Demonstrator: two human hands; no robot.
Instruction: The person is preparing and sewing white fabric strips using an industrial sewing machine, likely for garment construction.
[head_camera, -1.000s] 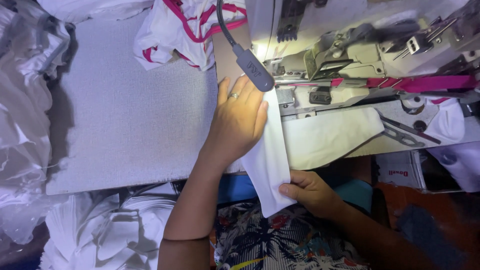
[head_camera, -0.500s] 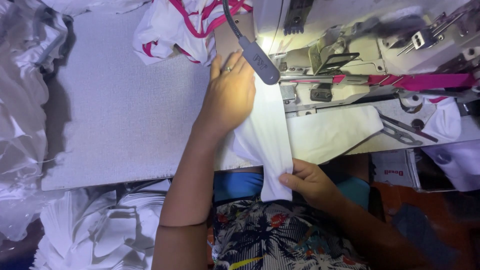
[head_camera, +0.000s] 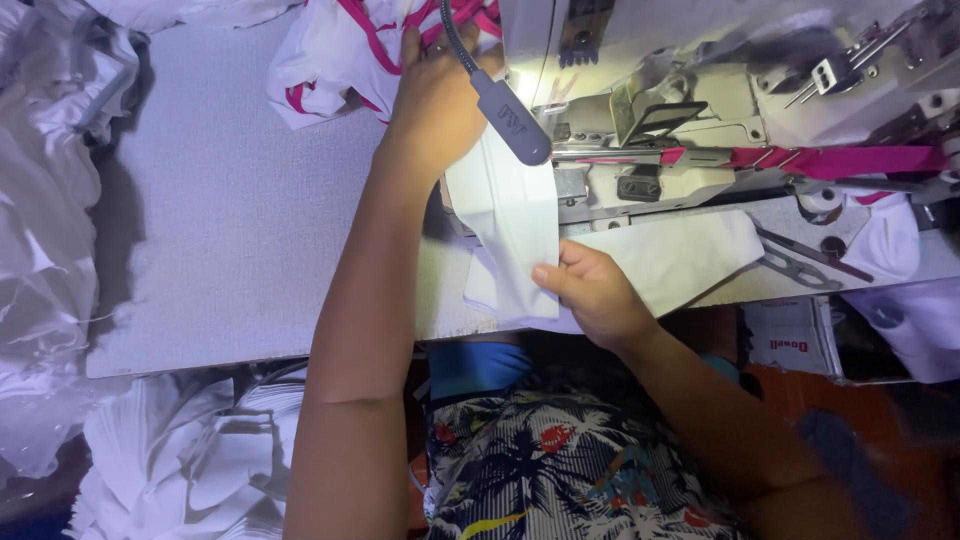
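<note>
My left hand (head_camera: 435, 100) lies flat on the upper end of a white fabric strip (head_camera: 515, 230), pressing it against the table near the sewing machine (head_camera: 720, 110). My right hand (head_camera: 590, 290) pinches the strip's lower end at the table's front edge. A grey gooseneck lamp (head_camera: 510, 115) crosses over my left hand. The white and pink garment (head_camera: 340, 50) lies just beyond my left fingertips.
A grey table (head_camera: 230, 210) spreads to the left. Crumpled clear plastic (head_camera: 50, 200) lies at the far left and a pile of white cut pieces (head_camera: 190, 460) below the table. Scissors (head_camera: 800, 260) and a pink tape (head_camera: 840, 160) are on the right by the machine.
My left hand has slid away from me along the strip toward the machine and the pink-trimmed garment. My right hand has risen with the strip's lower end toward the table edge.
</note>
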